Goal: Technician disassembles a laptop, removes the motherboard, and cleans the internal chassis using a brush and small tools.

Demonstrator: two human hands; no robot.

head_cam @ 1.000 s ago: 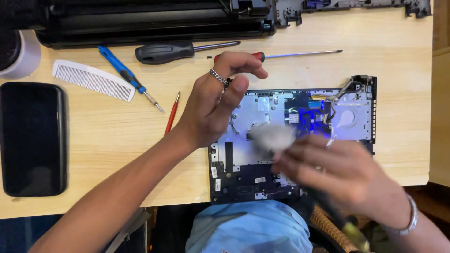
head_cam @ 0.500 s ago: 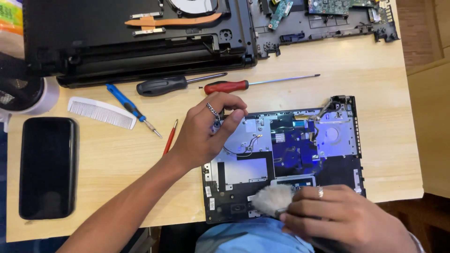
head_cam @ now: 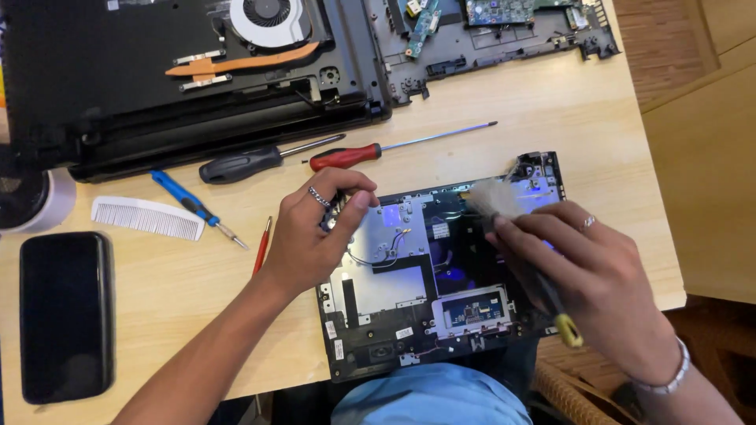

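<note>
My left hand (head_cam: 319, 236) grips the upper left corner of an opened laptop base (head_cam: 409, 315) that lies on the wooden table (head_cam: 512, 102) near its front edge. My right hand (head_cam: 591, 275) holds a brush with a dark handle and yellow tip (head_cam: 568, 330). Its pale bristles (head_cam: 492, 197) rest on the upper right part of the laptop base, near the hinge corner. A metal plate and a touchpad board show between my two hands.
A second dismantled black laptop shell (head_cam: 197, 86) with a fan lies at the back. A black-handled screwdriver (head_cam: 244, 165), a red-handled one (head_cam: 354, 156), a blue one (head_cam: 189, 206), a white comb (head_cam: 146, 218), a black phone (head_cam: 67, 315) and a tape roll (head_cam: 35, 201) lie left.
My right hand has carried the brush from the lower front edge of the laptop base up to its upper right corner. My left hand has stayed on the base's upper left corner.
</note>
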